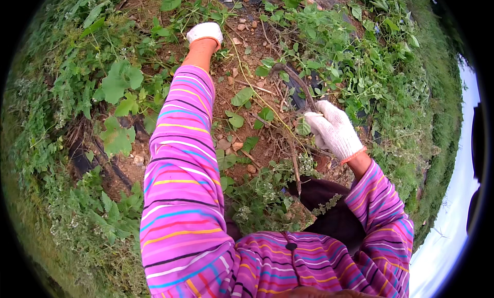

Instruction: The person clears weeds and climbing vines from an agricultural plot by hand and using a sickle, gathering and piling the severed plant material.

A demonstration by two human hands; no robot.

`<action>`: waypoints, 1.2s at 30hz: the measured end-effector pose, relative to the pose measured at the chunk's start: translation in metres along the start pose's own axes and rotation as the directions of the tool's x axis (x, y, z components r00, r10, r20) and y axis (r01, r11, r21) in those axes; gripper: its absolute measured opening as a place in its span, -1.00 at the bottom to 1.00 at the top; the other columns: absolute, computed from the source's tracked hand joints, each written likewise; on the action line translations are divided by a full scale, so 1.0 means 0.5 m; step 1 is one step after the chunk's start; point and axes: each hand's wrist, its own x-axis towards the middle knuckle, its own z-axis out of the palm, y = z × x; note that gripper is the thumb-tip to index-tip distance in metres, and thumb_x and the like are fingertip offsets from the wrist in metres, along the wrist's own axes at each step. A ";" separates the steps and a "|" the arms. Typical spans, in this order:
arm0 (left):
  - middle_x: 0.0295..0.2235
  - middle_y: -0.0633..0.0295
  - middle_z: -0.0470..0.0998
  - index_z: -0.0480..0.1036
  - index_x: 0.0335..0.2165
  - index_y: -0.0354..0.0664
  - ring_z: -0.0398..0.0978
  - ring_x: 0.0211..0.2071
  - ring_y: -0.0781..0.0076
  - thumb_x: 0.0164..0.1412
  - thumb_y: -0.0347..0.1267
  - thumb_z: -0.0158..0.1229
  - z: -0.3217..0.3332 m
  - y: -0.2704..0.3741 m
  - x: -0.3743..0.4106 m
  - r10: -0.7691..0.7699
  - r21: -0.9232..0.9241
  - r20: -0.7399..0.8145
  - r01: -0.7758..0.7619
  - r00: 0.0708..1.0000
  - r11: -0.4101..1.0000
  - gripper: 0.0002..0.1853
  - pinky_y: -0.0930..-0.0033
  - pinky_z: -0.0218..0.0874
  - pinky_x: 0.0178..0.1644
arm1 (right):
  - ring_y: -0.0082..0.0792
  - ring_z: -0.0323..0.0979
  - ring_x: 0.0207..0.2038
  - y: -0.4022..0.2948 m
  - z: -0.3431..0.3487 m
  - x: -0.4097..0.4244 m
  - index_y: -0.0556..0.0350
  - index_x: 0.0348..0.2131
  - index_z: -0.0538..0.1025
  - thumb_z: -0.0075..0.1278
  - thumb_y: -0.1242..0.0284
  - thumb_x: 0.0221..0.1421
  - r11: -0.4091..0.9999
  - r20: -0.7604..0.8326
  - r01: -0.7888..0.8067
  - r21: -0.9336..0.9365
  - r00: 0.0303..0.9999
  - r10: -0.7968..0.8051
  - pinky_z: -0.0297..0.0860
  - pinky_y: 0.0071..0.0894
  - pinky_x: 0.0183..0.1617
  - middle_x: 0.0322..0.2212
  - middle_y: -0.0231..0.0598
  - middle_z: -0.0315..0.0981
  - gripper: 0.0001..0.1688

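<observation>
My left hand [205, 32], in a white knit glove, reaches far forward to the soil among green weeds. Its back faces me, its fingers are hidden, and whether it holds anything cannot be told. My right hand [335, 130], gloved alike, is closed around the lower end of a curved dark brown piece [295, 78]. This piece arches up and left from the fist; whether it is a rusty sickle or a bent root is unclear. A thin yellow-green vine [252, 88] runs across the soil between my hands. Below it stands a pointed brown stick [295, 166] among dry roots.
Broad-leaved weeds [121, 82] grow thickly on the left, and more leafy plants [347, 70] spread on the right. Black plastic sheet [83, 157] shows through the soil. Stones [237, 146] lie scattered between my arms. Small-flowered weeds [268, 192] stand close to my body.
</observation>
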 end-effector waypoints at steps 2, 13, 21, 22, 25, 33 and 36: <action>-0.12 0.02 0.52 0.48 -0.12 -0.12 0.47 -0.09 -0.02 0.05 -0.27 -0.03 0.024 -0.015 0.018 -0.018 -0.038 -0.014 0.017 1.000 0.999 -0.59 0.08 0.31 -0.04 | -0.60 0.18 -0.74 -0.005 0.023 0.106 0.05 -0.49 0.29 -0.03 0.32 0.13 0.993 -0.051 -0.022 0.115 0.998 0.028 0.09 -0.55 -0.72 -0.68 -0.43 0.22 -0.74; -0.17 -0.09 0.50 0.48 -0.18 -0.19 0.45 -0.12 -0.05 0.05 -0.11 -0.04 0.030 -0.027 -0.004 0.038 -0.100 -0.030 -0.041 0.999 0.994 -0.53 0.06 0.28 -0.04 | -0.38 0.31 -0.71 -0.041 0.212 0.507 0.15 -0.38 0.32 -0.02 0.22 0.10 0.922 -0.104 0.124 0.368 0.990 -0.092 0.28 -0.36 -0.68 -0.64 -0.27 0.32 -0.65; -0.16 -0.16 0.48 0.45 -0.18 -0.30 0.42 -0.08 -0.07 0.07 -0.09 -0.08 0.017 -0.028 -0.055 0.208 -0.156 -0.010 -0.207 0.978 0.966 -0.48 0.10 0.23 0.02 | -0.56 0.17 -0.74 0.053 0.217 0.347 0.03 -0.41 0.30 -0.07 0.21 0.12 0.939 0.090 -0.074 0.336 0.995 0.047 0.14 -0.48 -0.70 -0.65 -0.45 0.23 -0.71; -0.15 -0.16 0.48 0.45 -0.17 -0.32 0.41 -0.08 -0.07 0.07 -0.08 -0.07 0.031 -0.037 -0.082 0.203 -0.202 -0.022 -0.203 0.979 0.958 -0.47 0.11 0.23 0.02 | -0.57 0.16 -0.75 0.083 0.220 0.312 0.03 -0.43 0.30 -0.06 0.23 0.11 0.955 0.108 -0.103 0.278 0.991 0.076 0.11 -0.50 -0.72 -0.67 -0.46 0.22 -0.73; -0.16 -0.10 0.51 0.44 -0.14 -0.36 0.42 -0.08 0.00 0.06 -0.13 -0.02 0.038 -0.103 -0.133 0.207 -0.368 -0.107 -0.232 0.972 0.900 -0.47 0.21 0.20 0.01 | -0.58 0.17 -0.76 0.117 0.230 0.233 0.05 -0.42 0.32 -0.06 0.27 0.12 0.892 0.105 -0.121 0.435 0.991 0.084 0.11 -0.52 -0.74 -0.67 -0.46 0.23 -0.75; -0.37 0.10 0.51 0.48 -0.36 -0.25 0.43 -0.31 0.19 0.08 -0.27 -0.01 -0.068 -0.054 -0.305 0.166 -0.817 -0.264 -0.312 0.950 0.485 -0.73 0.25 0.22 -0.13 | -0.55 0.21 -0.75 0.083 0.196 0.102 0.09 -0.40 0.34 -0.03 0.21 0.11 0.986 0.243 -0.023 0.164 0.970 -0.017 0.20 -0.48 -0.72 -0.64 -0.38 0.28 -0.68; -0.36 0.22 0.49 0.46 -0.32 -0.18 0.44 -0.32 0.34 0.07 -0.33 0.06 -0.071 -0.085 -0.272 0.013 -0.974 -0.140 -0.140 0.990 0.179 -0.80 0.24 0.28 -0.19 | -0.62 0.16 -0.76 0.071 0.207 0.058 0.07 -0.40 0.35 0.00 0.26 0.10 0.977 0.305 -0.049 0.207 0.952 -0.017 0.14 -0.53 -0.75 -0.66 -0.45 0.22 -0.73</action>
